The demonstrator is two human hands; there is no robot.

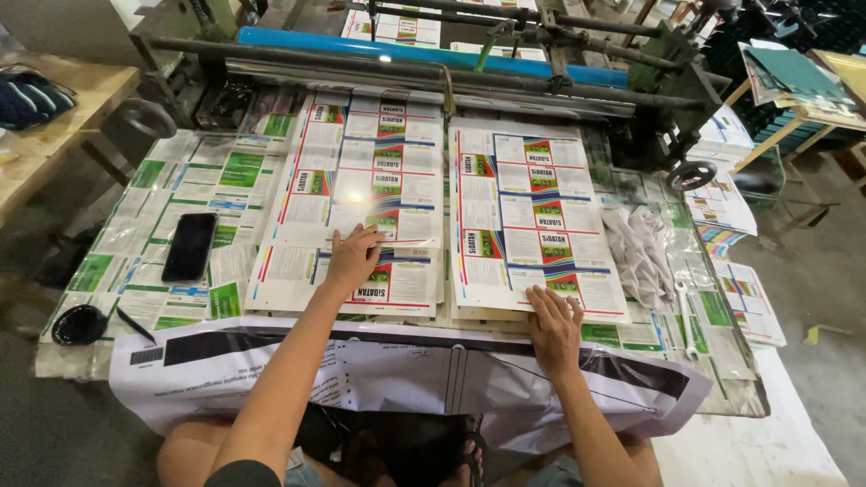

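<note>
My left hand [352, 257] and right hand [553, 326] lie flat, fingers spread, gripping nothing, on thin glossy printed label sheets [532, 212], judged light, floppy, slippery; best lifted at an edge.

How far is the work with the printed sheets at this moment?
Done: one glossy sheet lies flat beside the other. In hand: the left hand presses the sheet coming off the rollers; the right hand steadies the right stack's near edge. Left: that sheet still runs under the roller.

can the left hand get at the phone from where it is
Probably yes. The left hand lies flat on the left printed sheet, and the black phone lies face up on the table to its left, with only flat sheets between them and nothing standing in the way.
</note>
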